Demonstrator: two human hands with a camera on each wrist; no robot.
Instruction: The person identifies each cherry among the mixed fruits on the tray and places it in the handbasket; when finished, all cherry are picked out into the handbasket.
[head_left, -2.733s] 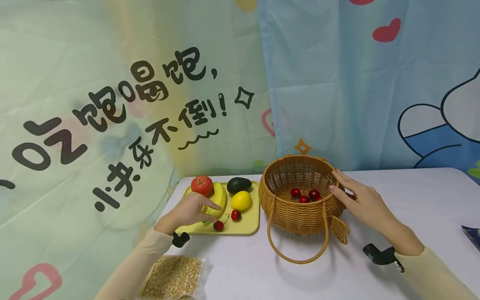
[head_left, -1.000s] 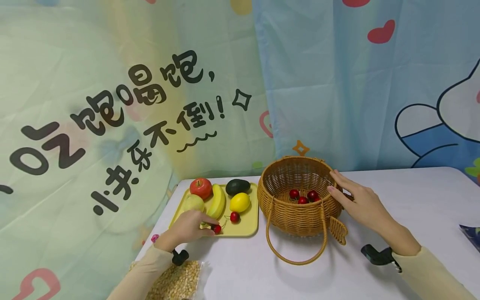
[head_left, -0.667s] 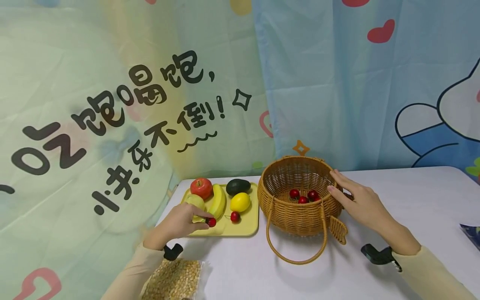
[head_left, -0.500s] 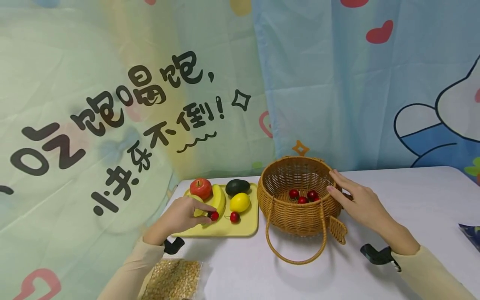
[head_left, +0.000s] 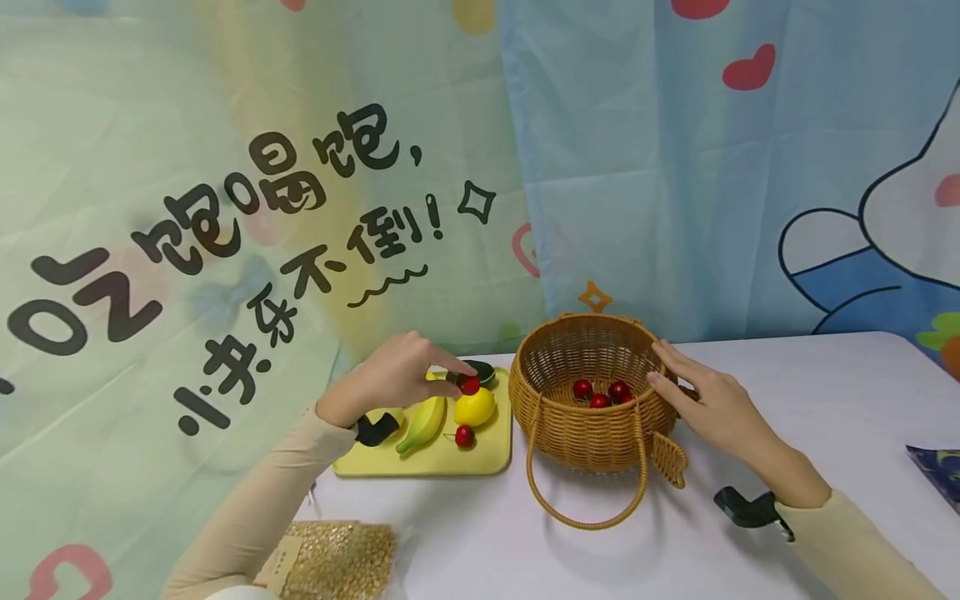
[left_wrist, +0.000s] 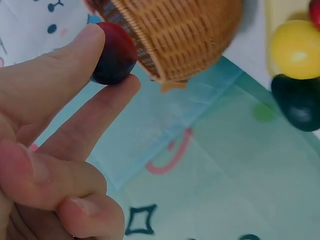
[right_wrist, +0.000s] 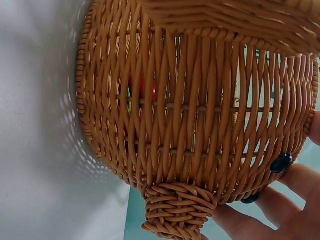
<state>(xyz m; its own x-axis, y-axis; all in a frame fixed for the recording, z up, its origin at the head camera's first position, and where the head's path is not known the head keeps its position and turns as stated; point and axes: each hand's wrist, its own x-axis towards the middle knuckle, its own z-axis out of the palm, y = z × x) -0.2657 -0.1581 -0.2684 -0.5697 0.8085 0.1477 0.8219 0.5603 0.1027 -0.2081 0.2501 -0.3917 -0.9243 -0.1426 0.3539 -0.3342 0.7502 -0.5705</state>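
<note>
My left hand [head_left: 401,375] pinches a dark red cherry [head_left: 468,384] between thumb and fingertip, above the back of a yellow tray [head_left: 491,462]. Close up in the left wrist view, the cherry [left_wrist: 117,54] shows no visible stem. A wicker basket [head_left: 592,437] stands right of the tray, several cherries [head_left: 600,401] lying inside it. With fairly straight fingers, my right hand [head_left: 712,404] rests on the basket's right rim. On the tray are another cherry [head_left: 464,436], a lemon [head_left: 475,410], a banana [head_left: 422,425] and an avocado [head_left: 482,372], partly covered by the left hand.
The basket's handle [head_left: 588,526] hangs down in front, and a woven wing-like flap [head_left: 670,458] sticks out at its right. A clear bag of yellowish grains [head_left: 348,558] lies at front left. A dark blue packet [head_left: 937,471] sits at the right edge. A printed curtain hangs behind.
My left hand has taken hold of a cherry at the tray's front and lifted it up, back and to the right. The right hand has stayed on the basket rim.
</note>
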